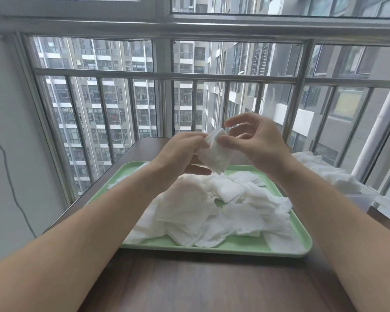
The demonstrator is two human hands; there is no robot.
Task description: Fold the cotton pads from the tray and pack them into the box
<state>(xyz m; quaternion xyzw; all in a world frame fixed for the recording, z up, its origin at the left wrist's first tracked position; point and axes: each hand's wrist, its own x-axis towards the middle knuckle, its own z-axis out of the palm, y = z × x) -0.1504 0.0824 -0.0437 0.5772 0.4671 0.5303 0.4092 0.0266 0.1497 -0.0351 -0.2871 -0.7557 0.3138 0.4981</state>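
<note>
1. Fingers (197, 138) of the left hand (180, 152) pinch the left edge of a white cotton pad (216, 155), which is held in the air above the far end of the tray.
2. The right hand (259, 143) grips the pad's right edge with the thumb in front; its forefinger arches free above.
3. The pad hangs crumpled between the two hands.
4. Below, a pale green tray (212, 249) sits on the dark wooden table (189, 284) and holds a loose heap of pads (212, 206).
5. Just right of the tray, more white pads are heaped in what looks like a clear box (358, 197).
</note>
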